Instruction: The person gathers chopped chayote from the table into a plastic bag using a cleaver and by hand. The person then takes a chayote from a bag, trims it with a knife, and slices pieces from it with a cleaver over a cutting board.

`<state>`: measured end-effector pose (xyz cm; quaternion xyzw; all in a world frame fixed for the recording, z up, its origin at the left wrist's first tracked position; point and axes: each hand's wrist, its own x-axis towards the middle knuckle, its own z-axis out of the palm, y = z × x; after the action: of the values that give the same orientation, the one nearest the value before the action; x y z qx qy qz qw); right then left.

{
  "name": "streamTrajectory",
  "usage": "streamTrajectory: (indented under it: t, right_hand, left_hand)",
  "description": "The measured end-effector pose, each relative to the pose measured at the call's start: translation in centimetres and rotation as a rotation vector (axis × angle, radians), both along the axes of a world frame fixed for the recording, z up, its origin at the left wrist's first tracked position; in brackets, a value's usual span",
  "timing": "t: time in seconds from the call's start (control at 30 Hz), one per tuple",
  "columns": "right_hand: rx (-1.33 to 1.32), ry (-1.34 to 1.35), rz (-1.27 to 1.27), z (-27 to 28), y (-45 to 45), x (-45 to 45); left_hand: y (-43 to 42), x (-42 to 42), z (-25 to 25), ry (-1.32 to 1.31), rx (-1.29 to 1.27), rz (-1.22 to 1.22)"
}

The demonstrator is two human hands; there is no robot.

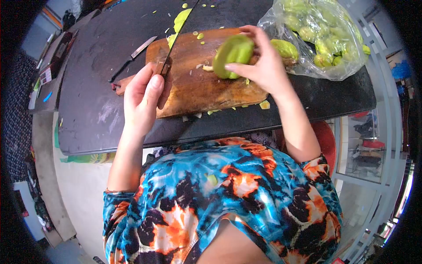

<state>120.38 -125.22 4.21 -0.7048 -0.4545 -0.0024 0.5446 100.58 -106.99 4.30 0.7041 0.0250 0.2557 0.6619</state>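
Observation:
My left hand [143, 97] is closed round the wooden handle of a large knife [164, 68], whose dark blade points up and away over the cutting board's left side. My right hand [259, 61] grips a green chayote [233, 55], slightly blurred, above the wooden cutting board [198, 94]. Fingers cover the chayote's right side. Just beyond that hand, another chayote [285, 49] lies at the mouth of a clear plastic bag [351, 68] with several more inside.
A small knife [143, 47] with a dark handle lies left of the board. Green peelings [181, 20] are scattered on the black table [94, 94] behind the board, and scraps [264, 104] lie along its front edge. A red seat [324, 138] stands below the table's right side.

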Motion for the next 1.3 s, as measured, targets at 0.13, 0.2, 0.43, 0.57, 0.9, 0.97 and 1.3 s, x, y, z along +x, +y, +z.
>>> streamTrajectory:
  t: [0.13, 0.2, 0.43, 0.57, 0.9, 0.97, 1.3]
  right_hand:
    - [-0.281, -0.065, 0.033, -2.4, 1.5, 0.0]
    - [-0.275, 0.005, 0.066, -2.5, 1.3, 0.2]
    - [-0.296, 0.013, 0.209, -1.8, 0.2, 1.7]
    - [-0.143, 0.26, 0.267, -2.7, -0.9, 3.1]
    - [0.584, 1.264, 0.442, -0.2, 4.7, 7.3]
    - [0.557, 1.352, 0.312, -1.2, 4.9, 7.3]
    - [0.563, 1.53, 0.521, -1.6, 4.2, 7.1]
  left_hand:
    - [-0.1, 0.0, 0.0, -0.014, -0.036, 0.013]
    - [0.2, -0.2, 0.0, -0.015, -0.029, 0.021]
    - [1.1, -0.6, -0.7, -0.001, -0.054, 0.101]
    - [1.2, -0.2, -0.7, -0.01, -0.149, 0.174]
    - [4.0, 10.2, 0.6, -0.158, -0.011, 0.208]
    - [3.9, 11.7, 0.2, -0.161, 0.212, 0.239]
    - [0.8, 10.2, -1.2, -0.109, 0.887, -0.188]
